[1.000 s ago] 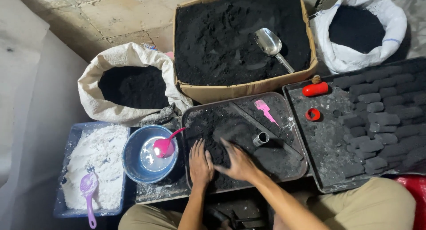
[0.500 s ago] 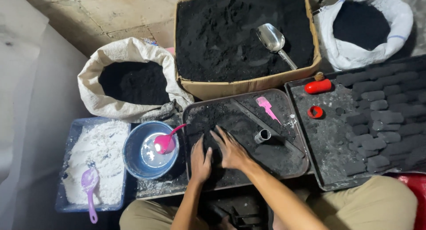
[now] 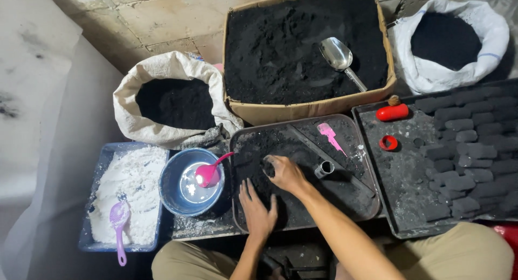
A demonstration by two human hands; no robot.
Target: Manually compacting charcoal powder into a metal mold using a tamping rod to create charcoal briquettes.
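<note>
A: Head view, right hand: fingers curled around a small clump of black powder, held just above the metal tray. Confirm?

B: Confirmed. The grip is closed on the clump; the powder sits at the fingertips, on the hand's left side.

A: Left hand?

B: Flat and released, palm down, fingers spread on the dark powder at the near edge of the same tray. It holds nothing.

A: Position of the metal tube?

B: It lies in the tray just to the right of the right hand, close but not touching. Its open end faces the camera, its long axis tilts up and away from the person. The right hand is clearly the nearer one; the left hand lies lower and further left.

A: Surrounding items?

B: A pink scraper lies in the tray beyond the tube. A blue bowl with a pink spoon stands just left of the tray, then a bin of white powder. Pressed black briquettes fill the tray on the right
</note>
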